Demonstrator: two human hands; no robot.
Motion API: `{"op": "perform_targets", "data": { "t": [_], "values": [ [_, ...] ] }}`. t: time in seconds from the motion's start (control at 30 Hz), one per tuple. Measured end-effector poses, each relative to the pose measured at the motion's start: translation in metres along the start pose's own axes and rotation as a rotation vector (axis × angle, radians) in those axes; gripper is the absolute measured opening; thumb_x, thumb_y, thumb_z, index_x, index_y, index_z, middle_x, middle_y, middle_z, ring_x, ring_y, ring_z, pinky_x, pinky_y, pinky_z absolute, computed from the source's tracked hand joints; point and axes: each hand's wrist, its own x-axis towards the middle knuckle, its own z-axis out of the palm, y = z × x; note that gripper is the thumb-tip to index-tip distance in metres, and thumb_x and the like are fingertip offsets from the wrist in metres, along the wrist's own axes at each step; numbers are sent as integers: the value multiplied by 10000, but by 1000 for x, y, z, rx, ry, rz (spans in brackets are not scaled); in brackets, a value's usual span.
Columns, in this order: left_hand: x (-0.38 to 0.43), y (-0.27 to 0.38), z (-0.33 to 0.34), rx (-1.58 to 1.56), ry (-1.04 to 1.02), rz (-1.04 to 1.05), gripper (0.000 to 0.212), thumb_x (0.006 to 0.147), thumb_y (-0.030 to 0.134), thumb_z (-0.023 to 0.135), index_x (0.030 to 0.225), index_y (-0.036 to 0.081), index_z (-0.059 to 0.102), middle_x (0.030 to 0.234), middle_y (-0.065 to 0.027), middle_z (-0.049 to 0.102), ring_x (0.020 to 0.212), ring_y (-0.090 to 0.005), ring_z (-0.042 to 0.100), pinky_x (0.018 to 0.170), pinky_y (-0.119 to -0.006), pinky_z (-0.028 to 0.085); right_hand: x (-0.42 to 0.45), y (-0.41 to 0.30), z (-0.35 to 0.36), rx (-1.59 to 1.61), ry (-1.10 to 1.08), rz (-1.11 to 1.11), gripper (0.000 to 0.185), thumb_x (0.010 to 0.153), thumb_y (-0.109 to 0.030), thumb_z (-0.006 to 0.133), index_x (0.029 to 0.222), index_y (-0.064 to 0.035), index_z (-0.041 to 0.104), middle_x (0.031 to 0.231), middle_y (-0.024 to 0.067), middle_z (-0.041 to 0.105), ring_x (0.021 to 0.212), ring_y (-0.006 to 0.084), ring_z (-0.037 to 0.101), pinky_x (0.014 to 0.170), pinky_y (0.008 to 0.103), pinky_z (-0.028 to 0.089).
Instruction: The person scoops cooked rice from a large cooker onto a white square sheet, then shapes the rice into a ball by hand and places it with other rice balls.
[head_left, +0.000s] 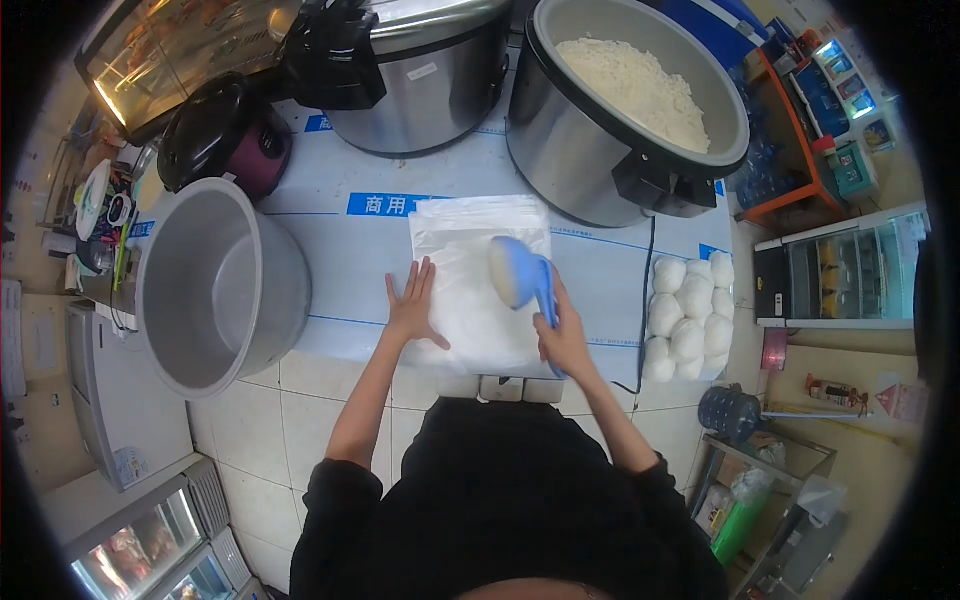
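My left hand (412, 311) lies with its fingers spread on the left edge of a stack of clear plastic bags (465, 330) on the table. In my right hand (562, 334) is the handle of a blue plastic scoop (525, 277), its bowl over the bags and filled with what looks like white rice. Behind, to the right, a large rice cooker (577, 150) stands without its lid, and cooked white rice (637, 90) fills much of it. Several round white portions (686, 337), seemingly bagged rice, are piled at the table's right end.
An empty grey metal pot (292, 307) stands at the left. Behind it are a small purple-and-black rice cooker (262, 154) and a large steel cooker (427, 97). A black cable (649, 300) runs down the table between the bags and the white portions.
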Motion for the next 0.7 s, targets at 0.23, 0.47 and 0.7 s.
{"op": "perform_targets", "data": {
  "t": [0.23, 0.47, 0.7],
  "values": [
    [0, 3, -5, 33, -34, -23, 1618, 210, 643, 805, 1470, 46, -16, 1556, -87, -27, 1435, -241, -25, 1018, -697, -77, -19, 59, 79, -1206, -142, -98, 846, 790, -25, 532, 1468, -359, 150, 955, 156, 535, 589, 237, 592, 488, 375, 508],
    [21, -1, -20, 51, -176, 8, 1315, 422, 493, 842, 1448, 49, 150, 1523, -102, 117, 1403, -274, 117, 1043, -669, 24, -10, 80, 61, -559, -30, 13, 777, 748, -2, 553, 1430, -178, 223, 966, 161, 507, 618, 263, 569, 581, 358, 507],
    [89, 0, -60, -123, 364, 198, 669, 719, 208, 726, 1310, 110, 428, 1289, -85, 451, 1236, -249, 367, 1002, -530, 243, -11, 163, -34, 196, 519, 373, 538, 718, -101, 677, 1201, 11, 468, 1068, 142, 492, 788, 189, 524, 709, 314, 448]
  ]
}}
